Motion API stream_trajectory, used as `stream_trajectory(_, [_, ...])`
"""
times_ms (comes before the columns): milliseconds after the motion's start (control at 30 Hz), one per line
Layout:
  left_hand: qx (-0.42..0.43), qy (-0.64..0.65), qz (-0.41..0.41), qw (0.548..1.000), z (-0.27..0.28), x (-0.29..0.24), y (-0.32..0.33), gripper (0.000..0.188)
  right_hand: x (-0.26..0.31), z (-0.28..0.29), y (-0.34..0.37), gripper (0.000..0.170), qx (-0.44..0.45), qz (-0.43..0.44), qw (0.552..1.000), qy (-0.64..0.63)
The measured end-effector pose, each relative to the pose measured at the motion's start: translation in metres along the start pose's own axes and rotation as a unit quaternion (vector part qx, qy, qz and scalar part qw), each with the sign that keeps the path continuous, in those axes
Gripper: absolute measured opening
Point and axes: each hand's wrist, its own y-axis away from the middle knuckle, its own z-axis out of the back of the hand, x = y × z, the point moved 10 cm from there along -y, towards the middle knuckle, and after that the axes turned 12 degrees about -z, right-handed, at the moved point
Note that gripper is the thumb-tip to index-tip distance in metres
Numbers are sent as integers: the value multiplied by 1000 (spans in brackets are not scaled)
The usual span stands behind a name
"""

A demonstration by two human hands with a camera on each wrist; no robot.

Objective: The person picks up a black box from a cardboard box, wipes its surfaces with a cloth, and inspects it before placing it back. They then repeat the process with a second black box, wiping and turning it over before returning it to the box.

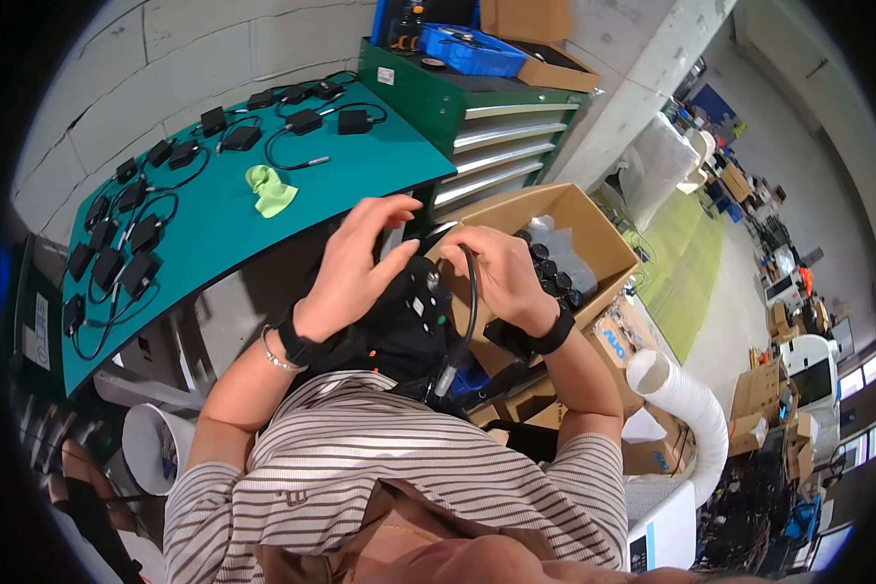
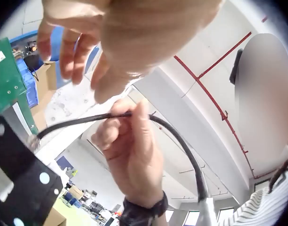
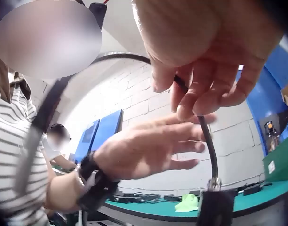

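My right hand (image 1: 501,273) pinches a black cable (image 1: 473,297) between thumb and fingers, partway along its length. One end of the cable hangs down toward the striped shirt and carries a silver metal connector (image 1: 445,380). In the right wrist view the other end enters a black box (image 3: 216,209) through a shiny fitting. The box's dark face (image 2: 26,174), with pale round spots, shows in the left wrist view. My left hand (image 1: 360,253) is raised beside the right one, fingers extended and slightly bent, holding nothing.
A green-topped table (image 1: 224,219) bears several black boxes with cables and a lime-green cloth (image 1: 271,191). Right of it stands a green drawer cabinet (image 1: 496,122). An open cardboard box (image 1: 594,219) with black round parts lies beyond my right hand; a white hose (image 1: 696,399) curves nearby.
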Motion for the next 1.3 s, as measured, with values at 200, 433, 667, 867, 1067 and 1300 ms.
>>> stream_trajectory(200, [109, 180, -66, 975, -24, -42, 5, 52, 4, 12, 3, 9, -60, 21, 994, 91])
stream_trajectory(433, [99, 370, 38, 923, -27, -22, 9, 33, -9, 34, 4, 16, -107, -52, 985, 127])
stream_trajectory(667, [32, 554, 160, 816, -25, 2, 13, 43, -22, 32, 5, 39, -35, -123, 988, -88])
stream_trajectory(867, [-30, 619, 200, 759, -21, 14, 13, 41, -18, 12, 10, 46, 76, -190, 945, -257])
stream_trajectory(1067, [-48, 658, 224, 717, -24, 19, 16, 40, -13, 6, 12, 46, 112, -194, 916, -333])
stream_trajectory(1300, [-62, 673, 228, 701, -27, 20, 17, 40, -12, 6, 12, 47, 101, -179, 906, -371])
